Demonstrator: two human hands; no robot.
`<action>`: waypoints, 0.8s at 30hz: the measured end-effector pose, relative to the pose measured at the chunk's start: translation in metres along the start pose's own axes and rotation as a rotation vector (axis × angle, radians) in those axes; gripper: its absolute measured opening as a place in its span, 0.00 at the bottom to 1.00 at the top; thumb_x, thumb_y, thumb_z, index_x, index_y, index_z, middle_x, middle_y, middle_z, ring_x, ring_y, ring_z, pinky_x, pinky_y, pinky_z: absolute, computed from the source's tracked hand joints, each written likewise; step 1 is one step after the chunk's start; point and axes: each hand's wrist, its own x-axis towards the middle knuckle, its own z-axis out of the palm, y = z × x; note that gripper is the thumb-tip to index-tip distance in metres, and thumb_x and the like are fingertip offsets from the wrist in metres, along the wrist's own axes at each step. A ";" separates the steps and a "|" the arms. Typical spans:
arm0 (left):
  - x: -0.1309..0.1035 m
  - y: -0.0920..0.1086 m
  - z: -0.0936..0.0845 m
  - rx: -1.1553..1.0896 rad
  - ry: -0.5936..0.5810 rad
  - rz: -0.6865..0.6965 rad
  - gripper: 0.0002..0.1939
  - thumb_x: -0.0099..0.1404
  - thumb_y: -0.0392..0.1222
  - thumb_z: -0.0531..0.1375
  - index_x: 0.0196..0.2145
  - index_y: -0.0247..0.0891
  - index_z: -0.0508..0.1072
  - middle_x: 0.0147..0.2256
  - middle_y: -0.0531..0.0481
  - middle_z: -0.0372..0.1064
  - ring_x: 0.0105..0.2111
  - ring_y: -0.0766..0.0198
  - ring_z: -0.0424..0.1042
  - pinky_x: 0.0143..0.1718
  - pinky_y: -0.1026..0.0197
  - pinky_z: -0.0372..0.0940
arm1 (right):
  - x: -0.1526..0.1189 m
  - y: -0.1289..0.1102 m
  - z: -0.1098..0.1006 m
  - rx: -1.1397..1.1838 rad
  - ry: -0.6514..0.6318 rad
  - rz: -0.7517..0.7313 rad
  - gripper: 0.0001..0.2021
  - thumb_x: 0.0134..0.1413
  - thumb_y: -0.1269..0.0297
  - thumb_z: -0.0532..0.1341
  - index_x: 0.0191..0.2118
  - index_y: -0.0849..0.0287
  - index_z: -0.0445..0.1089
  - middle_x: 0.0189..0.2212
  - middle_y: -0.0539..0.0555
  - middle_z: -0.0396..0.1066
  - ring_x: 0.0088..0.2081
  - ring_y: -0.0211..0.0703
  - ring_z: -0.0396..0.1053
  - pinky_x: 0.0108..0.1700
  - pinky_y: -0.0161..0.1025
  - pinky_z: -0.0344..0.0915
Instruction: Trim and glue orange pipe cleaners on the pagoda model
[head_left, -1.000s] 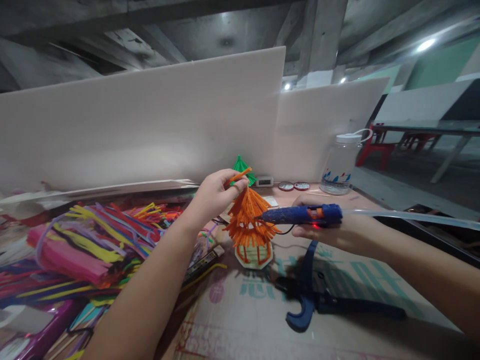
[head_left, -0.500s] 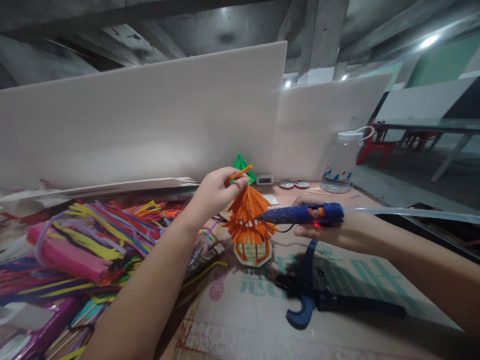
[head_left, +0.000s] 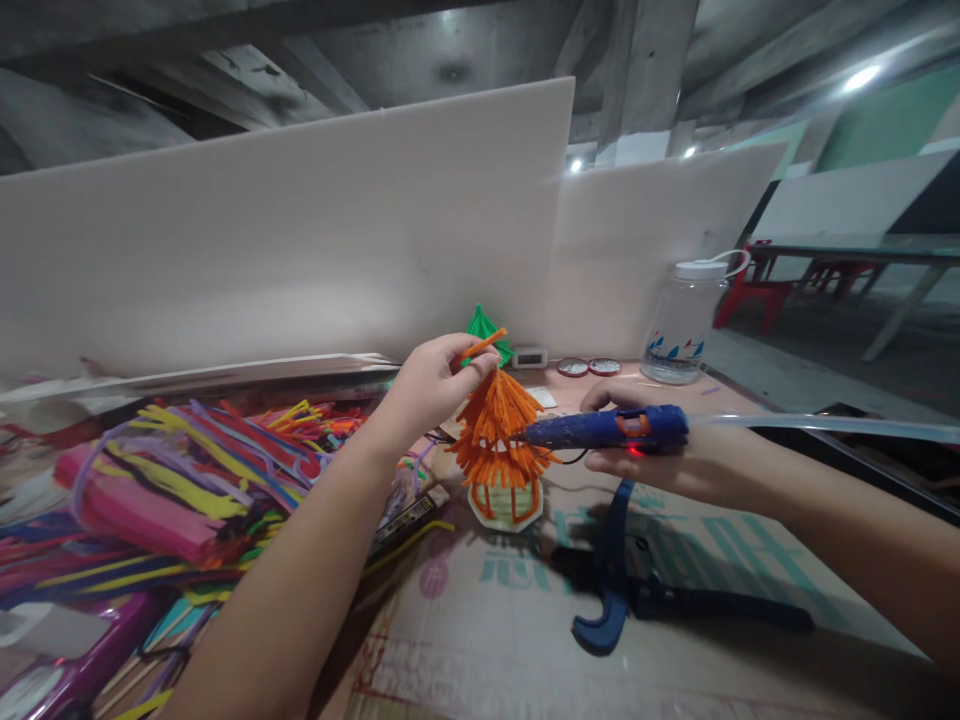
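Centrally, an orange tiered model [head_left: 502,440] stands upright on the bench [head_left: 450,660], its pale, many-sided base [head_left: 505,512] showing below two fringed tiers. Left hand [head_left: 435,385]: at the model's peak, thumb and fingers pinching a short orange strip [head_left: 486,343] that slants up to the right; whether the fingertips also touch the peak cannot be told. Right hand [head_left: 649,470]: closed around a blue glue gun [head_left: 592,430], held level, red light on, trigger grip not visible. Nozzle points left at the gap between the tiers; contact cannot be confirmed. A clear stick [head_left: 810,428] runs from the gun's rear to the right.

Surroundings: blue-handled cutter [head_left: 613,590] lying below the gun; green cone [head_left: 480,325] behind the left hand; two round tins [head_left: 573,368] and a clear bottle [head_left: 679,330] farther back, right; heaped coloured pipe cleaners [head_left: 199,460] at left.
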 end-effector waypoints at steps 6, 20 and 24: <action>-0.001 0.003 0.001 -0.005 -0.008 0.003 0.15 0.68 0.50 0.56 0.36 0.35 0.75 0.30 0.51 0.68 0.30 0.65 0.64 0.32 0.63 0.59 | -0.002 -0.001 -0.001 0.012 0.035 0.000 0.15 0.52 0.49 0.68 0.38 0.54 0.73 0.29 0.51 0.73 0.31 0.44 0.69 0.31 0.37 0.62; -0.001 0.006 0.002 0.006 -0.004 0.005 0.14 0.67 0.48 0.56 0.35 0.35 0.75 0.30 0.51 0.69 0.29 0.66 0.63 0.31 0.64 0.58 | -0.001 0.005 0.004 -0.040 0.057 -0.004 0.14 0.53 0.48 0.65 0.34 0.54 0.69 0.28 0.51 0.72 0.29 0.43 0.67 0.30 0.38 0.61; -0.002 0.009 0.001 -0.004 -0.018 0.007 0.14 0.67 0.48 0.56 0.35 0.35 0.75 0.30 0.51 0.69 0.28 0.66 0.63 0.30 0.64 0.57 | 0.000 0.008 0.004 -0.043 0.044 0.009 0.16 0.54 0.45 0.64 0.38 0.52 0.70 0.34 0.53 0.74 0.34 0.47 0.70 0.32 0.39 0.64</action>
